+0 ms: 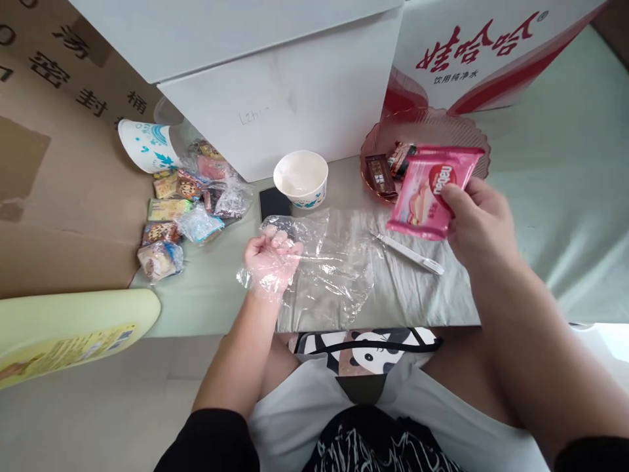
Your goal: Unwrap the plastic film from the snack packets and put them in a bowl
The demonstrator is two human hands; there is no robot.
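Seeming brittle, the packet (430,196) is best edge-pinched, as by right fingers (458,202); bag (339,262) grip by half-curled left fingers (280,241) cannot be told.

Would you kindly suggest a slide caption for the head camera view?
Right hand holding pink snack packaging near a ribbed dish, left hand covered by clear plastic.

Cup (301,180) behind film (334,275), bars (380,176) apparently in dish (442,126)

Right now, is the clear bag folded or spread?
Spread: the clear bag lies loosely across the cloth, its crinkled film over the left hand.
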